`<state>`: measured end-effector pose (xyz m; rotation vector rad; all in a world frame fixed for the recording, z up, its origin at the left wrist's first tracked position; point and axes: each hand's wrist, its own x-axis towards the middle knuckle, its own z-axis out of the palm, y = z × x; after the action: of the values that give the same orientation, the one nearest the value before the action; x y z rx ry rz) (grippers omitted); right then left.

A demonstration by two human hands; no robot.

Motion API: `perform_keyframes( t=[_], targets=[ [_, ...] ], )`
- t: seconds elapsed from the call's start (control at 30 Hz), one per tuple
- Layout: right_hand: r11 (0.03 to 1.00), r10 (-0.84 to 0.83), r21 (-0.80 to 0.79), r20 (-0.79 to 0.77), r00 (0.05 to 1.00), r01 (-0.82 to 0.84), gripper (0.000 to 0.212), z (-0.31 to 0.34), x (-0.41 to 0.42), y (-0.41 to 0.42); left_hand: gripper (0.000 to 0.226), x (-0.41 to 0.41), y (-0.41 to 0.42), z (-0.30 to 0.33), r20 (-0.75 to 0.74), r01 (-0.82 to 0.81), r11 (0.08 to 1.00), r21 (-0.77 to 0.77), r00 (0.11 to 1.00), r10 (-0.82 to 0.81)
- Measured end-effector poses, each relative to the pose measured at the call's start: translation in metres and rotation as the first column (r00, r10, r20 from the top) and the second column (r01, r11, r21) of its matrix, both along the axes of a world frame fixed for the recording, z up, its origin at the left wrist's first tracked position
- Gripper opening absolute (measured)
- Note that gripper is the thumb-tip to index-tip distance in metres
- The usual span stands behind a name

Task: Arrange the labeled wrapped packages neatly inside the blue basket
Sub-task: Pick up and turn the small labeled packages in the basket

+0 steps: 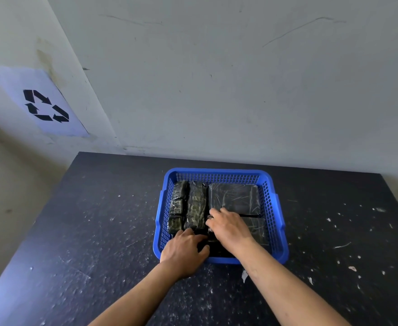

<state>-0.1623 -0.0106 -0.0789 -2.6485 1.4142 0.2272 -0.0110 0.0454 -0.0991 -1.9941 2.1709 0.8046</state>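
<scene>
A blue slotted basket [216, 172] sits on the dark table. Inside lie several packages wrapped in dark film: small blocks [178, 203] in a column along the left wall, a long one [196, 204] beside them, a large flat one [235, 196] at the back right, another flat one [255, 229] at the front right. My left hand [185, 251] reaches over the basket's near rim, fingers on a dark package [213, 249] at the front. My right hand [228, 225] rests palm down, fingers spread, over the basket's middle. Labels are not readable.
The speckled black table [99, 231] stands against a grey wall [216, 78]. A paper with a recycling symbol [45, 105] hangs on the left wall. A small white scrap [244, 276] lies on the table just in front of the basket.
</scene>
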Motion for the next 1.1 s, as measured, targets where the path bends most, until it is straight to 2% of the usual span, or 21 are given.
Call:
perform_keyframes(
  t=[0.07, 0.13, 0.27, 0.37, 0.47, 0.53, 0.63, 0.7, 0.77, 0.83, 0.9, 0.93, 0.97, 1.03, 1.1],
  targets=[
    [0.998, -0.053, 0.049, 0.112, 0.992, 0.048, 0.04, 0.0, -0.009, 0.001, 0.054, 0.001, -0.001, -0.001, -0.011, -0.006, 1.0, 0.004, 1.0, 0.006],
    [0.98, -0.19, 0.117, 0.274, 0.943, 0.163, 0.051, 0.001, -0.021, 0.008, 0.055, 0.002, -0.002, -0.001, -0.024, -0.016, 1.0, 0.019, 1.0, 0.016],
    [0.913, -0.406, 0.166, 0.454, 0.793, 0.373, 0.021, -0.005, -0.042, 0.033, 0.058, -0.003, -0.013, -0.001, -0.031, -0.052, 0.993, 0.109, 0.998, 0.055],
    [0.842, -0.54, 0.284, 0.457, 0.707, 0.459, 0.018, -0.01, -0.046, 0.049, 0.055, -0.012, -0.025, 0.002, 0.007, -0.025, 0.986, 0.164, 1.0, 0.024],
    [0.814, -0.579, 0.34, 0.412, 0.703, 0.472, 0.024, -0.016, -0.047, 0.059, 0.049, -0.017, -0.032, 0.001, 0.049, -0.008, 0.986, 0.165, 0.999, 0.0],
    [0.814, -0.578, 0.351, 0.412, 0.704, 0.463, 0.028, -0.017, -0.048, 0.059, 0.042, -0.017, -0.031, 0.001, -0.002, -0.022, 0.987, 0.157, 1.0, 0.023],
    [0.804, -0.588, 0.383, 0.395, 0.706, 0.455, 0.03, -0.015, -0.049, 0.055, 0.03, -0.013, -0.026, 0.008, -0.166, -0.038, 0.987, 0.158, 0.984, 0.064],
    [0.766, -0.633, 0.442, 0.398, 0.663, 0.466, 0.024, -0.008, -0.049, 0.053, 0.02, -0.009, -0.02, 0.017, -0.241, -0.035, 0.995, 0.098, 0.969, 0.058],
    [0.699, -0.712, 0.528, 0.452, 0.537, 0.483, 0.016, 0.002, -0.051, 0.051, 0.022, -0.002, -0.013, 0.028, -0.293, -0.027, 0.999, -0.028, 0.956, 0.018],
    [0.626, -0.779, 0.606, 0.445, 0.442, 0.492, 0.041, 0.017, -0.05, 0.048, 0.032, 0.005, -0.004, 0.039, -0.296, 0.013, 0.981, -0.194, 0.953, -0.071],
    [0.513, -0.844, 0.739, 0.341, 0.415, 0.436, 0.066, 0.031, -0.048, 0.045, 0.039, 0.007, 0.006, 0.049, -0.267, 0.079, 0.928, -0.364, 0.946, -0.185],
    [0.447, -0.867, 0.81, 0.289, 0.407, 0.378, 0.07, 0.036, -0.046, 0.044, 0.041, 0.006, 0.01, 0.052, -0.24, 0.118, 0.895, -0.431, 0.941, -0.239],
    [0.4, -0.877, 0.862, 0.261, 0.402, 0.313, 0.066, 0.04, -0.045, 0.043, 0.04, 0.004, 0.014, 0.054, -0.211, 0.152, 0.865, -0.478, 0.936, -0.282],
    [0.385, -0.884, 0.901, 0.299, 0.358, 0.198, 0.043, 0.045, -0.043, 0.043, 0.036, 0.0, 0.019, 0.055, -0.231, 0.149, 0.847, -0.51, 0.925, -0.302],
    [0.427, -0.882, 0.894, 0.38, 0.278, 0.133, 0.024, 0.046, -0.045, 0.043, 0.044, -0.003, 0.022, 0.053, -0.382, 0.011, 0.902, -0.432, 0.903, -0.194]
  ],
)
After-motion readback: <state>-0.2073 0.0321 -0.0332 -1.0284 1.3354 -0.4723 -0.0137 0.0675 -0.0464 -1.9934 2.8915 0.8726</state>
